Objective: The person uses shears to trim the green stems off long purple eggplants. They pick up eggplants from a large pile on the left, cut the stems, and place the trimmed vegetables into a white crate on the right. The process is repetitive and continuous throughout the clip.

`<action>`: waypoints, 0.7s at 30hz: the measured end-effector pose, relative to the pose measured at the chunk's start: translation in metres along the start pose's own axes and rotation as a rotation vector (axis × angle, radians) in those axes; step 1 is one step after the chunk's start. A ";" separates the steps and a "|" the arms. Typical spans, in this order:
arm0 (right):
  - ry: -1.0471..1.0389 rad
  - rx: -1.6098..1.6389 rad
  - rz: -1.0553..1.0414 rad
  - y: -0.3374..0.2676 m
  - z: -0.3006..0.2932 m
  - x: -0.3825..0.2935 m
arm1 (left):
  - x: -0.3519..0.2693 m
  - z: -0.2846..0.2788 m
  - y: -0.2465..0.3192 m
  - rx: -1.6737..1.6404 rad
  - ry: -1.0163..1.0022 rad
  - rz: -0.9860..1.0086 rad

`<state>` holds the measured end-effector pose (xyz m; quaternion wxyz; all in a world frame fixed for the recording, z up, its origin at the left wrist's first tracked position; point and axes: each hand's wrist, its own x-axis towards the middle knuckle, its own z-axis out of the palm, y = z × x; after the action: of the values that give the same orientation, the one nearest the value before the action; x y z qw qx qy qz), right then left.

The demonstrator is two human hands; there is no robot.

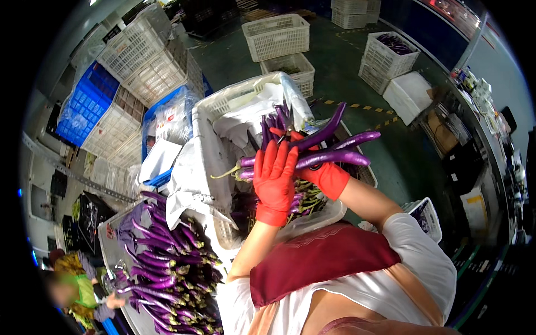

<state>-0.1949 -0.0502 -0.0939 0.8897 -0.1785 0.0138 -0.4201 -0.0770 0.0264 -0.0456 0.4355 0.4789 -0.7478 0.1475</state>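
My left hand (274, 178), in a red rubber glove, lies over the stem ends of a few long purple eggplants (335, 158), fingers stretched across them. My right hand (328, 178), gloved in the same red, holds the eggplants from beneath; they partly hide it. The metal part of a small cutting tool (287, 136) shows near the right fingertips, and black loops are visible by that palm. Below both hands is a white plastic crate (205, 155) with a liner, containing more eggplants (312, 197), their green stems towards me.
A heap of eggplants (167, 268) lies on a metal-edged table (109, 238) at left. Past it is a co-worker (79, 289). Stacked white crates (142, 54) and a blue crate (88, 104) stand upper left. More crates (276, 37) occupy the floor ahead; a cluttered counter (481, 96) runs along the right.
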 end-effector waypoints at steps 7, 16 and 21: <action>-0.093 -0.101 -0.021 0.002 -0.006 0.008 | 0.005 -0.001 -0.004 0.099 -0.063 0.006; 0.249 -0.610 0.147 -0.017 0.032 -0.006 | -0.012 0.010 -0.074 -1.157 -0.124 -0.747; 0.122 -1.080 0.341 -0.046 0.066 -0.040 | -0.005 -0.023 -0.123 -1.782 0.048 -1.022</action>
<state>-0.2434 -0.0265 -0.0218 0.7251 -0.5787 0.3064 -0.2134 0.0397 -0.0168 -0.0605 0.6586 0.2397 -0.2834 -0.6546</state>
